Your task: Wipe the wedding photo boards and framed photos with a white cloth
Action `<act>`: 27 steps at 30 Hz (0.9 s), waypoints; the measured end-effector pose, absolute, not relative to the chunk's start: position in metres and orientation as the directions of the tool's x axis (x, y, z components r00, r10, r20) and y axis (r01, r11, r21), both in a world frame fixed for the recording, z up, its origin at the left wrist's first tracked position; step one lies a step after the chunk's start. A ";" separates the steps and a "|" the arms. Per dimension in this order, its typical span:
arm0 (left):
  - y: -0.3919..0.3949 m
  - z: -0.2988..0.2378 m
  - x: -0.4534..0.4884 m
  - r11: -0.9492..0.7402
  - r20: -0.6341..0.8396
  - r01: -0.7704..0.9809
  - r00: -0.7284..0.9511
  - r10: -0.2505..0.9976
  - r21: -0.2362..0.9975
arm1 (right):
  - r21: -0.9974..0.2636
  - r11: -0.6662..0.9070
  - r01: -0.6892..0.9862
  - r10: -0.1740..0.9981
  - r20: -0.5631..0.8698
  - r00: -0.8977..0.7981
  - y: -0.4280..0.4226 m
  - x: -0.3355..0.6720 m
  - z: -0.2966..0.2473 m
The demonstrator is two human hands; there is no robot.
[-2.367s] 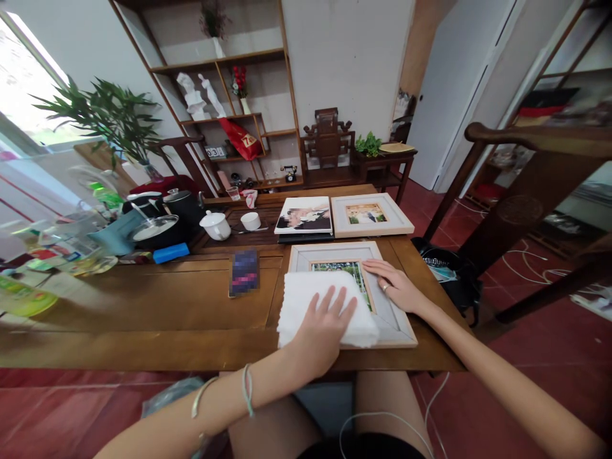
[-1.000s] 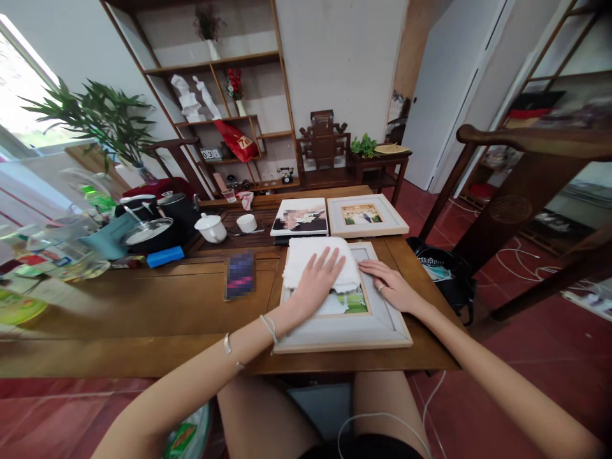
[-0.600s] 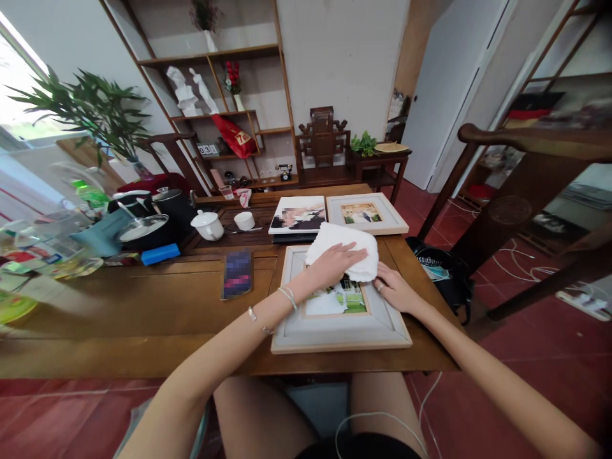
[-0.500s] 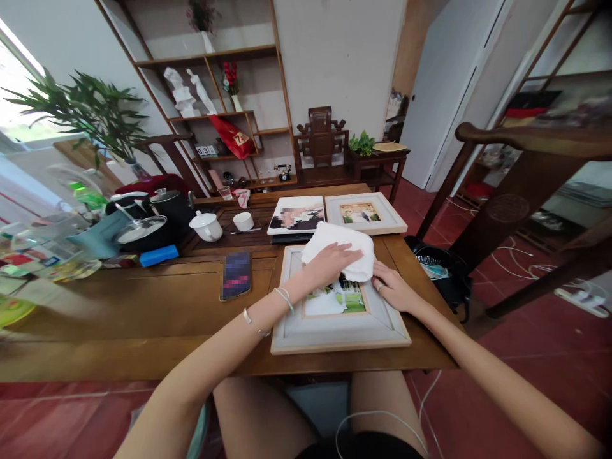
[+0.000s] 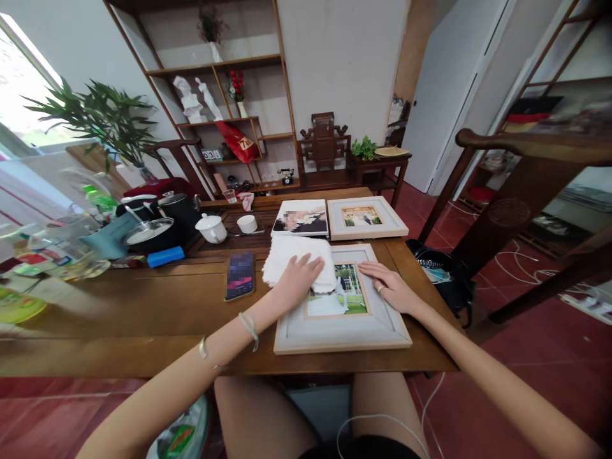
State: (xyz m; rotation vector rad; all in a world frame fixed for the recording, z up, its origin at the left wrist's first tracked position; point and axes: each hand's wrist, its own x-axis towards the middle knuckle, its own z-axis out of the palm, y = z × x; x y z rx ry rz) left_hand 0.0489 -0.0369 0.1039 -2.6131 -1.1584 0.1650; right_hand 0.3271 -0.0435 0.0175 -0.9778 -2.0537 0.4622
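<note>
Left hand (image 5: 297,280) flat on cloth (image 5: 285,250)

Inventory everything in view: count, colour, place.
cloth: 1, white, partly over near frame
near frame: 1, pale, table's near edge
far frame: 1, pale, far edge
photo panel: 1, multicolour, beside far frame
phone: 1, dark, left of cloth
vessels: 2, white, beyond phone
block: 1, blue, left of phone
clutter: uncounted, mixed, table's left end
table: 1, brown, centre
shelving: 1, brown, back wall
near chair: 1, brown, right
left hand: 1, bare, on cloth
right hand: 1, bare, on near frame
</note>
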 end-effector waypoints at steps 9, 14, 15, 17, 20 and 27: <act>-0.146 0.125 0.047 -0.655 -0.217 0.730 0.619 0.755 -0.194 | -0.620 0.600 0.506 0.800 0.481 -0.359 -0.046 0.327 0.019; -0.149 0.120 0.044 -0.600 -0.177 0.787 0.576 0.798 -0.143 | -0.628 0.602 0.493 0.799 0.487 -0.353 -0.046 0.326 0.019; -0.142 0.115 0.042 -0.585 -0.154 0.799 0.566 0.810 -0.140 | -0.629 0.602 0.492 0.798 0.490 -0.351 -0.046 0.326 0.019; -0.124 0.106 0.037 -0.566 -0.112 0.814 0.555 0.824 -0.129 | -0.631 0.600 0.492 0.800 0.490 -0.347 -0.045 0.326 0.018; -0.098 0.094 0.032 -0.543 -0.054 0.833 0.541 0.840 -0.109 | -0.630 0.597 0.497 0.802 0.485 -0.349 -0.044 0.326 0.017; -0.053 0.082 0.032 -0.447 0.135 0.887 0.460 0.878 -0.112 | -0.600 0.589 0.542 0.807 0.475 -0.351 -0.039 0.319 0.017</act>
